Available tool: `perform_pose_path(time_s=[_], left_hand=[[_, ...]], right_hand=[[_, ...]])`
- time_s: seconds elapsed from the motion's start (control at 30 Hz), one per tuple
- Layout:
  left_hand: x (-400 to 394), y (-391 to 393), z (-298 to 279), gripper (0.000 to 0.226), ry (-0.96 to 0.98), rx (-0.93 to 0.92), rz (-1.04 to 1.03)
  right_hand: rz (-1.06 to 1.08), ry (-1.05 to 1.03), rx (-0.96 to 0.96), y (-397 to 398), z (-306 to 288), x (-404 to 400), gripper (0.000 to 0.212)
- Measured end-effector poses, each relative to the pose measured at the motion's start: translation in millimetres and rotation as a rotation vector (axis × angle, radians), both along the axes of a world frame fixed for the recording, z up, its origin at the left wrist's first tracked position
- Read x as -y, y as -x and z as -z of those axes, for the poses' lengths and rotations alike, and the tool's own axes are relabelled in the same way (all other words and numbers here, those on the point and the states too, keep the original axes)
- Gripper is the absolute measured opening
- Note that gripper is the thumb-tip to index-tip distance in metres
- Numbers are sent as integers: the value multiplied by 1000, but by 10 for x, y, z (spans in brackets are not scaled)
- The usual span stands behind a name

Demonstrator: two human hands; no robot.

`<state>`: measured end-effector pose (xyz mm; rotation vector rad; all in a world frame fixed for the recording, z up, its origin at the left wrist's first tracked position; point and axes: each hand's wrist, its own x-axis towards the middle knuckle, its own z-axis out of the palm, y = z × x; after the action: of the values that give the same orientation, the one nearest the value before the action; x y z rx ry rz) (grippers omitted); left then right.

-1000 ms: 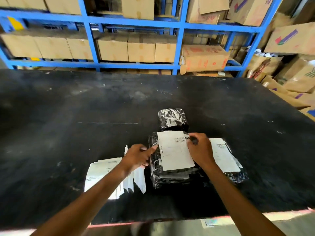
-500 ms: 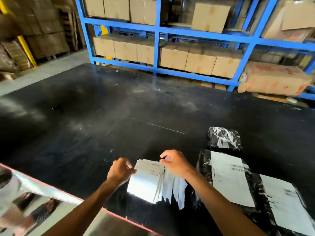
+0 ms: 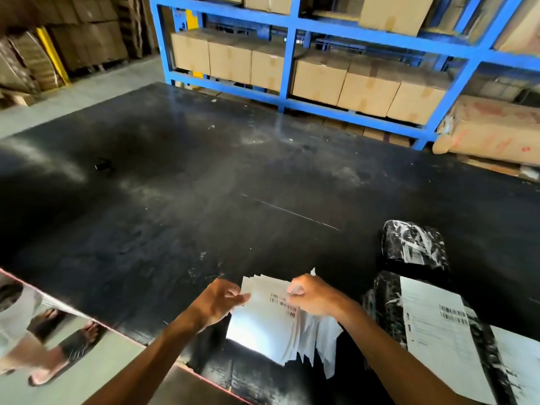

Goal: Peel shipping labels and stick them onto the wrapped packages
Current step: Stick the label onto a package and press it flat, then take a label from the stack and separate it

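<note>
A fanned stack of white shipping labels point(image 3: 268, 325) lies near the front edge of the black table point(image 3: 204, 200). My left hand point(image 3: 217, 302) pinches the top label's left edge. My right hand point(image 3: 311, 295) pinches its upper right corner beside the barcode. To the right lies a black wrapped package point(image 3: 382, 311) with a white label point(image 3: 435, 325) stuck on it. Another labelled package point(image 3: 517, 363) sits at the far right, partly cut off. A smaller black wrapped package point(image 3: 413, 244) lies behind them.
Blue shelving point(image 3: 289, 54) loaded with cardboard boxes point(image 3: 368, 86) stands behind the table. More cartons point(image 3: 491, 127) lean at the right. A small dark object point(image 3: 102, 164) rests on the table's far left. A person's sandalled feet point(image 3: 58, 352) show on the floor at lower left.
One second ago both hands pressed a label onto the middle package. My view then swung left, and both hands moved to the label stack and took hold of the top label.
</note>
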<state>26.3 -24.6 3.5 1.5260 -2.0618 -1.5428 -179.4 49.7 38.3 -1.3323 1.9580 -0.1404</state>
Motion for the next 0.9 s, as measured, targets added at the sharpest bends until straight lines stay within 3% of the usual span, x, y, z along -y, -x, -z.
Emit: perform_pose_path(time_s=[0.1,0.2,0.33,0.43,0.5,0.6,0.9], left_hand=[[65,-23,-102,36,95,87,58],[179,-53,-292,31,77,36,-4],[352,-56,-598,30,-73,-280,-137],[424,38,-805,25,-107,-469,-227],[461,125,-891,24,-85,-527,-271],[517,224,-981,26,-25,-530,-319],[567,403,-1153,29,19,-580,-340]], right_hand=[[-25,-5,18,28,-37,32,30],[-11,7,54,81,-68,68,26],[62,112,223,86,-206,69,44],[78,208,552,18,-447,11,36],[129,344,657,0,-595,-20,28],[182,480,697,9,-824,-48,18],[62,540,641,21,-1064,-160,16]])
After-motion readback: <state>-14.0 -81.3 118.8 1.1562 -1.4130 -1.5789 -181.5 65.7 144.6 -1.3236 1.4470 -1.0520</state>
